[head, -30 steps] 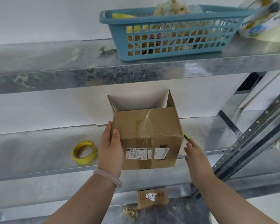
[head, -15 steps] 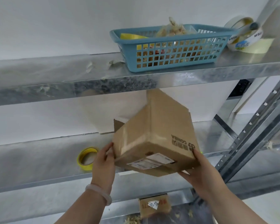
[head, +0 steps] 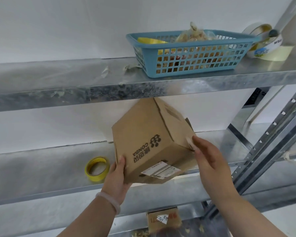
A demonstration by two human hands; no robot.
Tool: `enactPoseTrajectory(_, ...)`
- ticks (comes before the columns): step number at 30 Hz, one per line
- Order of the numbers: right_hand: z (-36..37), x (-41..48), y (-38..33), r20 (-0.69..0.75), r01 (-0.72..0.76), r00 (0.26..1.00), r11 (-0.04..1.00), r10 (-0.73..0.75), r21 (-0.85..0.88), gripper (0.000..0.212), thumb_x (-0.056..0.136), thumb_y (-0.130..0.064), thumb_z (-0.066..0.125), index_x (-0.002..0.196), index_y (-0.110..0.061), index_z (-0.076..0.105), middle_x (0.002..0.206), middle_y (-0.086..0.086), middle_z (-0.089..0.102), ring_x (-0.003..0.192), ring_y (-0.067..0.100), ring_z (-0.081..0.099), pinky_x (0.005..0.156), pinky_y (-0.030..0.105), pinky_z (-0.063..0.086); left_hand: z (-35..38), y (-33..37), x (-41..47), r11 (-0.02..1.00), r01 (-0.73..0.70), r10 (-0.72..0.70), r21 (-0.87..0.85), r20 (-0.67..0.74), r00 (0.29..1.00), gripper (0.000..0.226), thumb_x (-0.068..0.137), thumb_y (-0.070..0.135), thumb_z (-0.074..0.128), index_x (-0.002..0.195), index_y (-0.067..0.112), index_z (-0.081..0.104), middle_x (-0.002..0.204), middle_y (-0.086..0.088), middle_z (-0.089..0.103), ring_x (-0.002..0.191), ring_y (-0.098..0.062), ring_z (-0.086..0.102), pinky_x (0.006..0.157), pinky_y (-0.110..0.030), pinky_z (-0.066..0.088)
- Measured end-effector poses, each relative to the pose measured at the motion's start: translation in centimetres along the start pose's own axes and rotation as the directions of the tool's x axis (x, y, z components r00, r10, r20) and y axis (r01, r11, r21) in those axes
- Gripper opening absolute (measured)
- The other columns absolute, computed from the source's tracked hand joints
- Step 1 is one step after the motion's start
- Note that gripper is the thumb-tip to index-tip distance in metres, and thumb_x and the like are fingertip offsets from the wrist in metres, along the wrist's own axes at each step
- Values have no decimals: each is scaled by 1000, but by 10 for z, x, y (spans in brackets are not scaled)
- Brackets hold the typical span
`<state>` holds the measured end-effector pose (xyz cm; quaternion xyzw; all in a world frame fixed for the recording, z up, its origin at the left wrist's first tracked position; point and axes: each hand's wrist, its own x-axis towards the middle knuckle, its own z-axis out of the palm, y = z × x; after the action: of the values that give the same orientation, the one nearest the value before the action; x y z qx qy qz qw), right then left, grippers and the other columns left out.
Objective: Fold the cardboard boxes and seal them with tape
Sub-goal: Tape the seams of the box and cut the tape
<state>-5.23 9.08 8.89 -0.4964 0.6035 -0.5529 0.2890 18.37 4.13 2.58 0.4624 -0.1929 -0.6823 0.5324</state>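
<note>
A brown cardboard box (head: 143, 134) with black print and a white label is held tilted above the middle metal shelf (head: 41, 168). My left hand (head: 117, 177) grips its lower left corner from below. My right hand (head: 207, 159) holds its right edge with the fingers against the side. A yellow tape roll (head: 97, 169) lies on the shelf just left of my left hand. The box's opening faces away and is hidden.
A blue basket (head: 188, 55) with several items and large tape rolls (head: 261, 43) sit on the upper shelf (head: 58, 79). A small labelled box (head: 163, 219) lies on the lowest shelf. The rack's perforated upright (head: 270, 142) stands at the right.
The box went from standing upright with its open top up to being lifted and turned over in both hands; its printed side now faces me.
</note>
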Motion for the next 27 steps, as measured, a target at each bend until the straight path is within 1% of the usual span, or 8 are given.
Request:
enactPoseTrajectory(2, -1, 11, 13, -37, -119, 992, 992, 117, -46, 43, 95, -41, 57, 137, -43, 46, 140, -15, 46, 124, 5, 46, 97, 16, 38, -9, -4, 8, 998, 35, -37, -56, -23, 999, 45, 94, 41, 49, 132, 15, 53, 118, -13, 68, 112, -32, 62, 80, -46, 57)
enactPoseTrajectory(6, -3, 26, 28, 144, -452, 892, 831, 429, 324, 66, 89, -56, 51, 148, -32, 34, 149, -3, 41, 134, 27, 44, 114, 45, 34, -15, -7, 17, 996, 84, -84, -30, -14, 996, 41, 97, 41, 47, 131, 20, 53, 118, -12, 67, 111, -31, 62, 81, -48, 57)
enactPoseTrajectory(11, 1, 27, 28, 81, -196, 980, 957, 182, 213, 27, 97, -32, 54, 124, -35, 58, 116, -19, 64, 112, 3, 60, 98, 31, 50, -4, -6, 25, 855, -134, 208, 501, -95, 974, 35, 102, 27, 42, 136, 26, 47, 112, 1, 64, 106, -21, 59, 85, -35, 48)
enactPoseTrajectory(14, 10, 26, 23, 169, -82, 983, 993, 66, 90, 35, 98, -21, 53, 125, -43, 53, 118, -27, 58, 107, -16, 54, 77, 2, 45, 19, 6, 19, 944, -79, 118, 320, -105, 987, 38, 103, 41, 34, 108, 22, 67, 100, -17, 68, 85, -17, 61, 74, -31, 46)
enactPoseTrajectory(18, 15, 30, 32, 138, 18, 990, 999, -11, -44, 42, 96, -21, 55, 127, -47, 47, 123, -28, 45, 113, -13, 48, 83, 3, 45, 16, 15, 26, 944, -29, 29, 328, 4, 1000, 51, 97, 59, 28, 99, 35, 73, 99, 6, 75, 103, -15, 64, 88, -36, 47)
enactPoseTrajectory(21, 11, 34, 39, 98, 66, 994, 983, -50, -173, 40, 92, -30, 57, 124, -52, 47, 127, -23, 45, 117, 2, 50, 87, 18, 48, -3, 18, 33, 786, -101, 91, 610, 47, 995, 42, 96, 60, 33, 109, 42, 68, 111, 12, 70, 114, -10, 57, 105, -37, 40)
enactPoseTrajectory(24, 6, 32, 34, 95, 178, 983, 917, -154, -356, 44, 83, -51, 52, 126, -49, 45, 138, -18, 40, 116, -2, 42, 74, 27, 53, -39, 22, 43, 656, -195, 255, 730, 28, 966, 31, 99, 37, 47, 125, 27, 60, 120, 10, 63, 115, -9, 54, 100, -28, 40)
enactPoseTrajectory(27, 5, 30, 30, 116, 245, 969, 851, -217, -465, 55, 80, -54, 49, 133, -39, 48, 144, -14, 37, 126, 12, 41, 74, 46, 58, -95, 25, 56, 155, -128, 477, 980, 39, 878, 42, 91, 26, 59, 133, 21, 54, 131, -2, 56, 119, -22, 51, 102, -36, 40)
